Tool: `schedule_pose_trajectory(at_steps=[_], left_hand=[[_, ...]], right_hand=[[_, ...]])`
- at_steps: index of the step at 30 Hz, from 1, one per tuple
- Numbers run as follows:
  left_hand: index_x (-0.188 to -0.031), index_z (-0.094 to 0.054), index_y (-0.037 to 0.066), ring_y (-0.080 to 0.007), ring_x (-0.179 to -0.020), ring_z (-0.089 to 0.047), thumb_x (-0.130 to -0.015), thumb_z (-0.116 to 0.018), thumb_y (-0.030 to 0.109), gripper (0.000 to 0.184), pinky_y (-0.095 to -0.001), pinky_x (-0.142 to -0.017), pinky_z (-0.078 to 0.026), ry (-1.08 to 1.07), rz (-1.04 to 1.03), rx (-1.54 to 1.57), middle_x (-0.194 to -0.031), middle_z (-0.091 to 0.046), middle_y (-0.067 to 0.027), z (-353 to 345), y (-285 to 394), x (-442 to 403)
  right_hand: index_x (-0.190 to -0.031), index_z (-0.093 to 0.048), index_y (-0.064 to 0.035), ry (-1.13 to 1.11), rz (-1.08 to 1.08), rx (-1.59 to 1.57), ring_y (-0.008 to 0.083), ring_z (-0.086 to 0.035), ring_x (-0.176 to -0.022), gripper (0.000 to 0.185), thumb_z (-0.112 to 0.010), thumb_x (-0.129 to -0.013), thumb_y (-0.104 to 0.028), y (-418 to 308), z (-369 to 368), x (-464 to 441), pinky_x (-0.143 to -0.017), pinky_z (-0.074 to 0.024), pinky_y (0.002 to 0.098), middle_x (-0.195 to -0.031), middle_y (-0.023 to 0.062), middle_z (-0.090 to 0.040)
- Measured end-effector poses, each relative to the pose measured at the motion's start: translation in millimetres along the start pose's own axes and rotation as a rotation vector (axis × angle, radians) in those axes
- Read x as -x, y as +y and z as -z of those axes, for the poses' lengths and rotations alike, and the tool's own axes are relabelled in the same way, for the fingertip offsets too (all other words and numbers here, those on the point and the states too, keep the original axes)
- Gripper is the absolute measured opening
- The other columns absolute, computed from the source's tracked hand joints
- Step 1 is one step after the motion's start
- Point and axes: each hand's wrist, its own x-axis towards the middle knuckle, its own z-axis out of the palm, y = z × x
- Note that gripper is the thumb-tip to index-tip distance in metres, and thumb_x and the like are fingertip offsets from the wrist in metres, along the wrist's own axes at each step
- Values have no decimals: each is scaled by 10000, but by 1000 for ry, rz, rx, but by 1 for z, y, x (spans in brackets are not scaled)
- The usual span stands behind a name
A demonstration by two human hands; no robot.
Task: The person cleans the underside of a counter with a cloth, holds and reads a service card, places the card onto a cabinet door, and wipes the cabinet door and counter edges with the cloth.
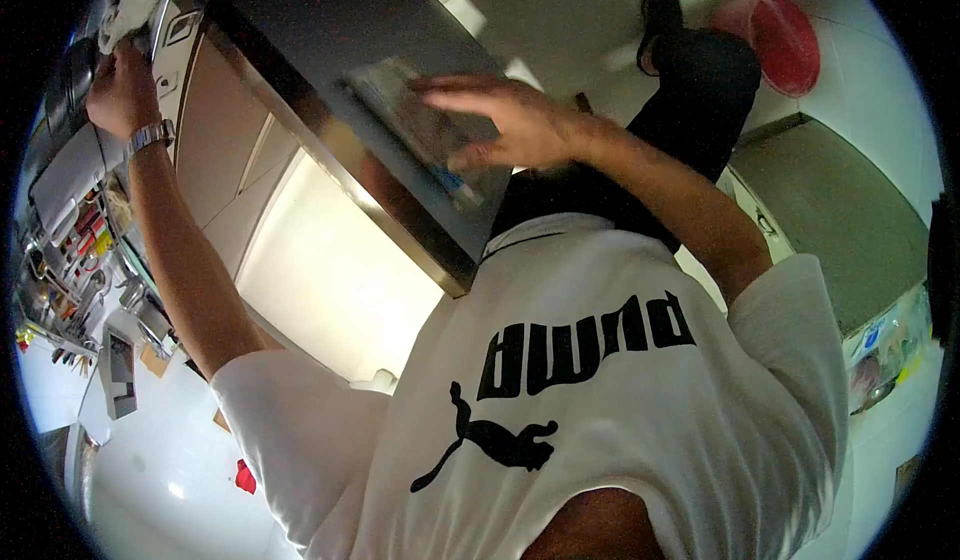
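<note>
My left hand (pixel 125 95), with a metal watch at the wrist, reaches to the upper left. Its fingers are bent against a whitish, cloth-like item (pixel 135 5); the fingertips are partly hidden. My right hand (pixel 510 125) is blurred by motion, its thumb and fingers apart, over a dark glossy panel (pixel 330 30) with a metal edge. Beside those fingers, a blurred pale and blue patch (pixel 405 110) shows on the panel; I cannot tell whether it is an object or a reflection.
Utensils (pixel 90 250) crowd a rack at the left. Pale cabinet fronts (pixel 225 110) stand below the counter. A red bucket (pixel 785 45) is at the upper right, near my leg and dark shoe (pixel 660 20). A grey-green surface (pixel 835 220) lies at the right.
</note>
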Motion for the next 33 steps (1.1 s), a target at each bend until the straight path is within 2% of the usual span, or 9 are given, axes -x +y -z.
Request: schedule_pose_trajectory(at_steps=[3, 5, 11, 13, 18, 24, 27, 29, 33], left_hand=[[-814, -701, 72, -302, -643, -656, -747, -526, 468, 439, -383, -627, -495, 84, -81, 15, -674, -644, -167, -11, -10, -1], [-809, -706, 70, -321, -657, -657, -748, -524, 469, 443, -391, -633, -502, 102, 122, 147, -671, -642, -178, -2, 13, 7], [-767, -702, 46, -379, -664, -645, -736, -521, 435, 430, -422, -630, -509, 105, 123, 51, -672, -635, -199, 11, 32, 11], [-764, -702, 47, -381, -656, -639, -732, -523, 416, 411, -424, -628, -509, 160, 134, 101, -671, -630, -202, 11, 34, 15], [-783, -700, 52, -374, -707, -642, -731, -508, 435, 433, -421, -651, -504, 101, 103, 75, -704, -628, -213, 13, 32, 11], [-797, -695, 53, -370, -698, -640, -739, -490, 446, 446, -422, -639, -492, 57, 176, 153, -702, -626, -212, 14, 35, 14], [-783, -695, 54, -359, -675, -638, -743, -486, 436, 437, -416, -628, -489, 0, 136, 56, -689, -627, -201, 18, 35, 11], [-777, -694, 53, -355, -661, -637, -744, -485, 434, 435, -414, -621, -488, 6, 120, 66, -678, -627, -194, 17, 32, 10], [-767, -691, 49, -356, -636, -631, -745, -483, 425, 431, -411, -602, -484, 42, 57, 15, -650, -623, -178, 17, 33, 9]], right_hand=[[-1331, -399, -74, -41, -7, -2, 306, -345, -1283, 613, -561, -853, -421, -11, -20, 18, -1054, -312, 434, -1410, 139, -342], [-1314, -426, -84, 67, -18, 50, 316, -390, -1251, 561, -560, -860, -387, -20, -27, 23, -1024, -348, 398, -1364, 181, -390], [-1031, -587, 9, 211, -229, -17, 354, -578, -867, 286, -536, -857, -212, -67, -30, 30, -762, -461, 454, -963, 191, -583], [-1052, -550, 71, 184, -125, -83, 250, -587, -736, 239, -548, -839, -37, -73, -32, 27, -596, -471, 343, -915, 159, -567], [-1097, -526, 78, 220, -95, 4, 243, -586, -722, 273, -535, -836, -1, -77, -54, 31, -602, -478, 311, -911, 171, -564], [-1168, -510, 36, 63, -145, -297, 220, -596, -737, 337, -550, -834, 13, -56, -25, 25, -613, -493, 294, -981, 158, -583], [-1235, -485, -8, 307, -178, -224, 234, -609, -890, 381, -547, -860, -35, -32, -23, -9, -733, -505, 308, -1091, 164, -575], [-1308, -430, -57, 514, -43, 3, 263, -504, -1151, 393, -473, -924, -124, -2, -44, -31, -932, -430, 351, -1276, 171, -481], [-1391, -315, -101, 368, 5, -234, 277, -266, -1340, 461, -378, -966, -268, -13, -69, -47, -1085, -234, 405, -1435, 154, -294]])
